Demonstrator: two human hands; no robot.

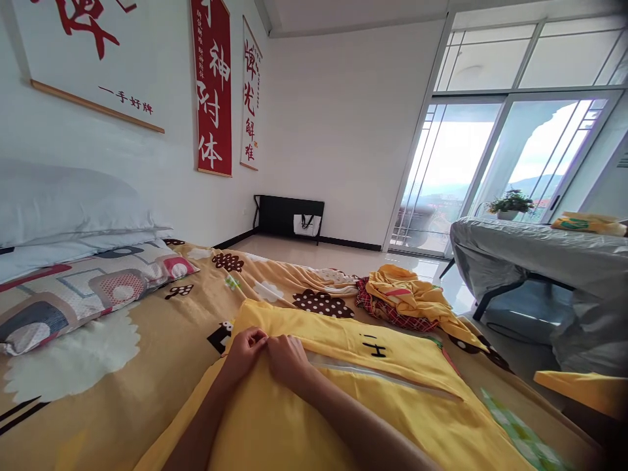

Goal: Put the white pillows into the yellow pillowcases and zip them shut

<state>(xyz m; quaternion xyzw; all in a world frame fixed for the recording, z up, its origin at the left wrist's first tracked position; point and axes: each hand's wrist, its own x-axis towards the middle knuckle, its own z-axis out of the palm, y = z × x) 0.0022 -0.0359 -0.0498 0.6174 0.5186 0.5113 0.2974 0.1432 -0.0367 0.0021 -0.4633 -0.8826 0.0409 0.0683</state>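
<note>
A yellow zipped cover (412, 418) with black "Hi!" lettering lies spread on the bed in front of me. Along its zip, a long slit gapes and a pale strip shows inside. My left hand (244, 353) pinches the cloth near the slit's left end, thumb and forefinger together. Right beside it, almost touching, my right hand (288, 360) is closed on the same edge with its knuckles up. Whatever small part sits between the fingers, such as a zip pull, is hidden.
A tan patterned bedsheet (161, 340) lies beneath. A patterned pillow (108, 281) and white pillows (73, 203) are at left. Crumpled yellow clothing (407, 294) lies beyond the cover. At right stands a table with a grey covering (530, 242), holding a potted plant (510, 203).
</note>
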